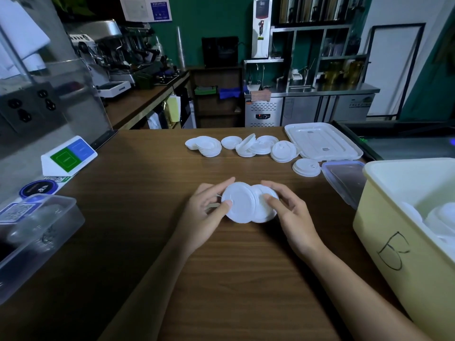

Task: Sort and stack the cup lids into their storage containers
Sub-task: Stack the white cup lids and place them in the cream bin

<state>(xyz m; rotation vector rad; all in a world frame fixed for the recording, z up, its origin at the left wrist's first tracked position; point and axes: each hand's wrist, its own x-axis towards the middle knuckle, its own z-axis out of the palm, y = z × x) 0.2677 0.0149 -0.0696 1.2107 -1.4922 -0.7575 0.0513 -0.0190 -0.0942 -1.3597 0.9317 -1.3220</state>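
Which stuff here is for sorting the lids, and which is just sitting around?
For the job: held lids, gripped by left hand and right hand; loose lids on the counter; yellow tub marked B; clear box.
Just lying about: green-and-blue sign; coffee machine; wall sockets.

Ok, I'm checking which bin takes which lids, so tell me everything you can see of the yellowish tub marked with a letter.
The pale yellow tub stands on the wooden counter at the right, partly out of frame. Opaque plastic by its look, rectangular, round-cornered, thick-rimmed, open on top. A hand-drawn black B marks its near wall. White lids lie inside. A clear container lid lies close by its far corner. The left hand and right hand hold other lids, clear of it.
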